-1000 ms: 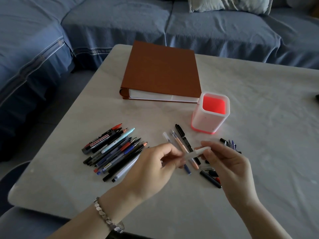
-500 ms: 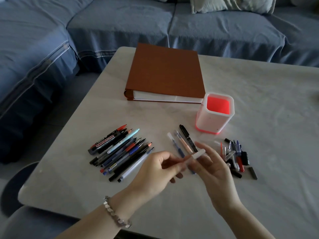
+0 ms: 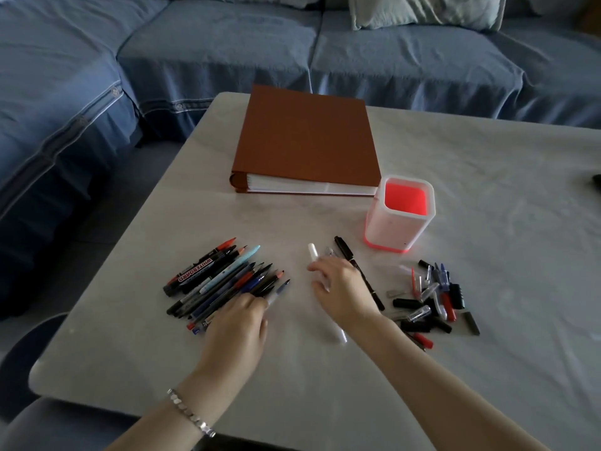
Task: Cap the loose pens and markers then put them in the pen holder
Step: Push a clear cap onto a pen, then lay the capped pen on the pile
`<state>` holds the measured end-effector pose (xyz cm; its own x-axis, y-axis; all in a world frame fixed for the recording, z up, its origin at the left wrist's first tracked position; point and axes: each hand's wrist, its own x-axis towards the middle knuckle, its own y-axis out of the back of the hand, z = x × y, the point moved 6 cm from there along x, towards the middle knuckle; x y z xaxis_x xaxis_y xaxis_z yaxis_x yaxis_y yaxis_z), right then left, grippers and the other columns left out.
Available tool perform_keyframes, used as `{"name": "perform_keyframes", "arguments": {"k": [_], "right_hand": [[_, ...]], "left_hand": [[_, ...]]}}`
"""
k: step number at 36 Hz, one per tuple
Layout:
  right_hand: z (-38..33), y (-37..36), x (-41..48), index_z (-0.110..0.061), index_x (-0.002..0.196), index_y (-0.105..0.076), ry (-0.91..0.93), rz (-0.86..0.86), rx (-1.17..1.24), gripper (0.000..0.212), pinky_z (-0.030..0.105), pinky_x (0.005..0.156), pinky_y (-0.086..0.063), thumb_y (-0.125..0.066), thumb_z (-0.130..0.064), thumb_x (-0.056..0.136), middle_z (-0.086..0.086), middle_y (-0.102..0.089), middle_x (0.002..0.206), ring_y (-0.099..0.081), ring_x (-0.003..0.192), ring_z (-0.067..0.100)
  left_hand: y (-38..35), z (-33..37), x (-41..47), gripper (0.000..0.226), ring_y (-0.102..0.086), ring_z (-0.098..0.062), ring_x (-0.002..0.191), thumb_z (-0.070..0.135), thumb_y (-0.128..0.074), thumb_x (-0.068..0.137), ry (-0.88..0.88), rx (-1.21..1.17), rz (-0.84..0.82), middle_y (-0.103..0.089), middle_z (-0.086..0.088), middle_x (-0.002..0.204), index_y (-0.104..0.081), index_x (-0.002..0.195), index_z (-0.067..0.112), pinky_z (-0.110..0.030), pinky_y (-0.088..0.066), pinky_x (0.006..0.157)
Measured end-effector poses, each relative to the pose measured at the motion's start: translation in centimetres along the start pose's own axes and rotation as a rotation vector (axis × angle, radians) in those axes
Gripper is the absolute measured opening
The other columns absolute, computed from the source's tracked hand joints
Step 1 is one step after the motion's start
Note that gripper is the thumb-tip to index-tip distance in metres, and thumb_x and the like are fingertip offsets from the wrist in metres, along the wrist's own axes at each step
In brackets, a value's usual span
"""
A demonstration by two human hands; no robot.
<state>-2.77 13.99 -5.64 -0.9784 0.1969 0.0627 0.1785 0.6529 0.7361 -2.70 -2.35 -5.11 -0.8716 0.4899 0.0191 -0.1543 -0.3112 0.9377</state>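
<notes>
Sofa (image 3: 227, 53) in blue covers fills the view from 9 o'clock round to 1, with a pale cushion (image 3: 422, 11) up at 12. Below it comes the pale grey table (image 3: 487, 190), and everything else lies on it.

At 12 o'clock on the table a brown ring binder (image 3: 305, 138) lies flat and closed, its spine to the left. Just off the binder's near right corner, at 1 o'clock from the hands, the pen holder (image 3: 390, 229) stands upright, white outside and red inside, with no pens showing in it.

At 9 o'clock sits the fan of uncapped pens and markers (image 3: 224, 278), tips pointing to 1 o'clock, with a whiteboard marker (image 3: 195, 271) on its far edge. At 3 o'clock lies the heap of loose caps (image 3: 432, 301), black, red, blue and clear.

Now the hands. The left hand (image 3: 237, 327) is down on the near end of the fan, fingers bent over the barrels beside a clear pen (image 3: 281, 288). I cannot tell whether it pinches one. The right hand (image 3: 344, 288) is palm down at centre, blurred, fingers loosely spread and gripping nothing. A white capped pen (image 3: 312, 252) pokes out past its fingertips toward 12. A capped black marker (image 3: 343, 247) lies just to its right, running under the hand's edge.

A silver bracelet (image 3: 192, 415) circles the left wrist at 7 o'clock.
</notes>
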Motion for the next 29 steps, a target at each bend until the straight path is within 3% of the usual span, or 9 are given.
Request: {"name": "perform_keyframes", "arguments": {"k": [2,4,6,8,10,12,15,21,29], "right_hand": [[-0.2,-0.8,-0.3,-0.001,0.103,-0.066,0.079,-0.058,-0.126,0.031,0.034,0.093,-0.043,-0.055,0.009,0.076,0.018,-0.061,0.117,-0.054,0.108,0.037],[0.1,-1.1,-0.8,-0.002,0.094,-0.067,0.131,-0.061,-0.224,0.028,0.045,0.077,-0.055,-0.065,0.009,0.067,0.019,-0.063,0.111,-0.059,0.098,0.040],[0.6,-1.0,-1.4,-0.004,0.084,-0.067,0.145,-0.043,-0.234,0.019,0.044,0.067,-0.057,-0.066,0.004,0.067,0.016,-0.064,0.105,-0.061,0.094,0.037],[1.1,-0.1,-1.8,-0.007,0.084,-0.069,0.144,0.003,-0.165,0.016,0.039,0.076,-0.055,-0.059,-0.005,0.072,0.013,-0.064,0.106,-0.056,0.100,0.029],[1.8,1.8,-2.2,-0.010,0.084,-0.071,0.112,0.085,-0.125,0.016,0.031,0.079,-0.050,-0.059,-0.010,0.073,0.009,-0.066,0.102,-0.053,0.094,0.021],[2.8,4.1,-2.5,-0.011,0.080,-0.072,0.090,0.177,-0.157,0.014,0.026,0.078,-0.044,-0.059,-0.011,0.075,0.007,-0.067,0.093,-0.057,0.085,0.024],[5.0,7.3,-2.7,-0.008,0.088,-0.072,-0.041,0.201,-0.203,0.018,0.020,0.082,-0.035,-0.060,0.000,0.077,0.007,-0.068,0.094,-0.058,0.092,0.029],[9.4,10.7,-2.6,-0.010,0.100,-0.069,-0.216,0.088,-0.351,0.023,0.034,0.088,-0.040,-0.055,-0.003,0.083,0.006,-0.066,0.108,-0.050,0.105,0.027],[10.5,10.0,-1.5,-0.014,0.096,-0.068,-0.256,-0.066,-0.391,0.026,0.036,0.087,-0.041,-0.050,-0.032,0.091,0.005,-0.064,0.099,-0.049,0.102,0.026]], "left_hand": [[-0.3,0.0,0.2,0.031,-0.059,-0.021,0.053,-0.004,-0.082,0.053,0.000,0.005,-0.013,-0.059,-0.002,0.062,-0.063,0.071,0.011,-0.028,-0.049,0.043],[-0.5,0.1,0.5,0.031,-0.059,-0.022,0.052,-0.005,-0.082,0.051,0.011,0.003,-0.034,-0.059,-0.004,0.061,-0.062,0.069,0.010,-0.030,-0.051,0.041],[-0.8,0.2,0.7,0.032,-0.060,-0.023,0.050,-0.006,-0.082,0.049,0.036,-0.015,-0.052,-0.060,-0.005,0.058,-0.062,0.069,0.008,-0.029,-0.049,0.040],[-0.9,0.2,1.0,0.029,-0.061,-0.026,0.054,-0.006,-0.080,0.053,0.073,-0.055,-0.066,-0.062,-0.007,0.059,-0.064,0.073,0.006,-0.030,-0.049,0.045],[-0.9,0.3,1.3,0.024,-0.063,-0.028,0.070,-0.002,-0.073,0.065,0.130,-0.130,-0.047,-0.066,-0.010,0.073,-0.066,0.087,0.004,-0.032,-0.049,0.060],[-0.8,0.6,1.6,0.027,-0.062,-0.025,0.085,0.003,-0.065,0.075,0.178,-0.218,-0.029,-0.067,-0.009,0.088,-0.064,0.102,0.005,-0.028,-0.046,0.073],[-0.4,1.5,2.1,0.028,-0.060,-0.017,0.080,0.004,-0.063,0.077,0.181,-0.328,0.026,-0.064,-0.007,0.092,-0.064,0.105,0.004,-0.018,-0.039,0.071],[0.3,3.6,2.6,0.016,-0.054,-0.013,0.068,0.004,-0.059,0.081,0.089,-0.418,0.046,-0.056,-0.007,0.088,-0.066,0.095,0.003,-0.003,-0.037,0.061],[1.1,4.8,2.6,0.014,-0.053,-0.014,0.065,0.009,-0.054,0.086,0.070,-0.480,0.051,-0.059,0.000,0.078,-0.065,0.095,0.008,-0.008,-0.039,0.056]]}}
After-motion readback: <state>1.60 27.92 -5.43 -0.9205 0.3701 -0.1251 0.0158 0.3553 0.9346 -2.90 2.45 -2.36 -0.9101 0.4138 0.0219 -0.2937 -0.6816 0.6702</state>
